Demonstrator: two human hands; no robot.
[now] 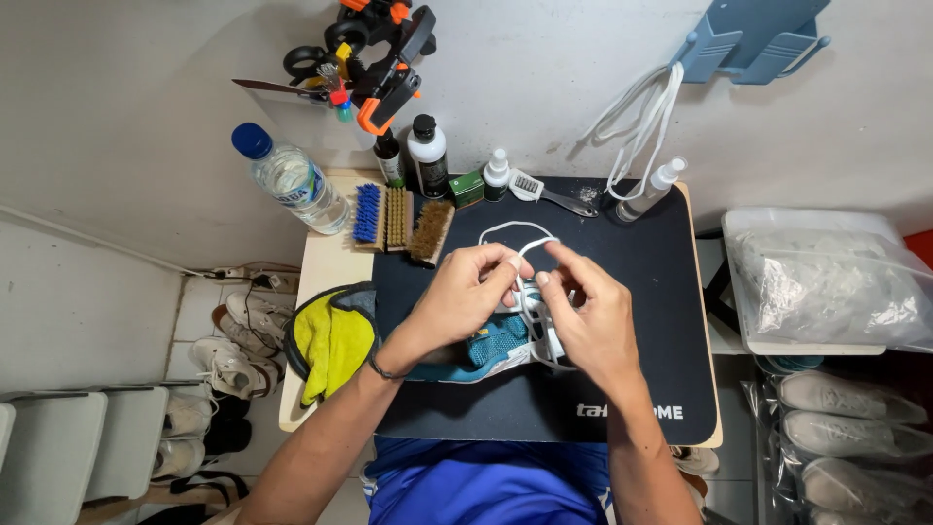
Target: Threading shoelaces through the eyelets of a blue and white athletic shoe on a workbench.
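Both hands meet over the middle of the black mat (641, 292) on the surface; the left hand (457, 301) pinches a white shoelace (515, 231) between thumb and forefinger, its grip closed on the lace; the right hand (591, 316) has its fingertips closed on the same lace just beside the left; one loop of the lace rises on the far side of the fingers. Under the hands lies one teal shoe (491, 348) with a white sole, on the near-middle of the mat, partly hidden by the wrists.

Along the far edge of the surface stand three brushes (394, 220) side by side: one blue, two tan; right of them two dark bottles (426, 156), one small green box (467, 188), one small white spray bottle (497, 173), one small white brush with a metal handle (544, 192) and one clear spray bottle (649, 191). One water bottle with a blue cap (290, 179) lies at the far left corner; one yellow cloth (332, 340) sits at the left edge, near the left forearm. A bunch of white laces (646, 122) hangs from a blue wall hook (748, 39) at the far right.
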